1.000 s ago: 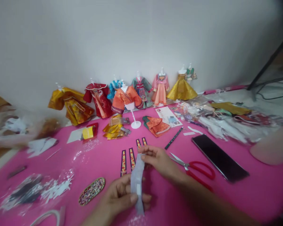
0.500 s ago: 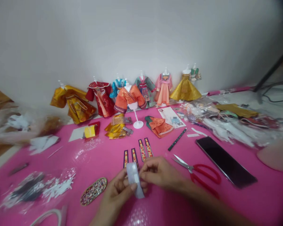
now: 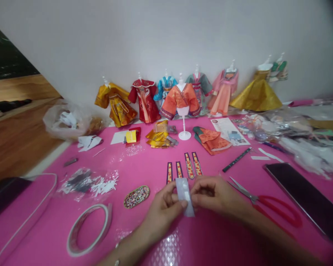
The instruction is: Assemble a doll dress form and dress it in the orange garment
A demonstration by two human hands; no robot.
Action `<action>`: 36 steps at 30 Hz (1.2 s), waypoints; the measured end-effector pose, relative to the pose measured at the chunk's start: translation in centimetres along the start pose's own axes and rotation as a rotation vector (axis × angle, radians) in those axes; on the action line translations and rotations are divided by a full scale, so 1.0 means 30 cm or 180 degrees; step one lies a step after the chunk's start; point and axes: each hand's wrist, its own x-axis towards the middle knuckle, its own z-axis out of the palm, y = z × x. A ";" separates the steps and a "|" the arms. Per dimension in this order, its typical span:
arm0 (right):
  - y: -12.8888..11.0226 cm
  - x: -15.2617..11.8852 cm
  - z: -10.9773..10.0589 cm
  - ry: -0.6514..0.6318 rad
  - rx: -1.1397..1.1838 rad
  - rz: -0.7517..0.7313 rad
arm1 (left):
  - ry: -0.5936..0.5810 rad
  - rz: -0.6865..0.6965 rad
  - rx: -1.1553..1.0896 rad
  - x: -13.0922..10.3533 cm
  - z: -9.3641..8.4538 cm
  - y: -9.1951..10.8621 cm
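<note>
My left hand (image 3: 166,207) grips a pale grey-white strip (image 3: 184,188) with small white patches on its face, the thumb pressed on its lower part. At the strip's right edge, the fingers of my right hand (image 3: 212,194) are pinched together; what lies between them is hidden. Just beyond the strip lie several narrow yellow-and-red patterned bands (image 3: 189,165) with dark borders, partly covered by the strip and fingers. Red-handled scissors (image 3: 277,210) rest open to the right of my right hand. An oval piece covered in multicoloured beads or sequins (image 3: 137,196) is left of my left hand.
A roll of tape (image 3: 69,240) lies on the pink mat (image 3: 138,168) at front left, near plastic bags (image 3: 81,181) of small parts. Doll dresses on stands (image 3: 147,105) line the wall. A black pen (image 3: 236,159) and a phone (image 3: 305,197) lie at right.
The view has swung to the left, so everything sits further right and more of the tape roll shows. My hands keep the same hold at the strip.
</note>
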 end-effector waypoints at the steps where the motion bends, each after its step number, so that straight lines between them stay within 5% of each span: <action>1: 0.000 0.001 0.003 0.0043 -0.0086 0.0007 | 0.0009 -0.0011 -0.0012 -0.002 0.002 -0.001; 23: -0.021 -0.003 0.007 -0.0101 -0.0057 0.0551 | 0.0453 -0.0404 0.0516 -0.009 0.008 0.022; 36: -0.002 -0.011 0.029 0.0001 -0.0085 0.0341 | 0.0877 -0.0243 0.0585 -0.007 0.012 0.020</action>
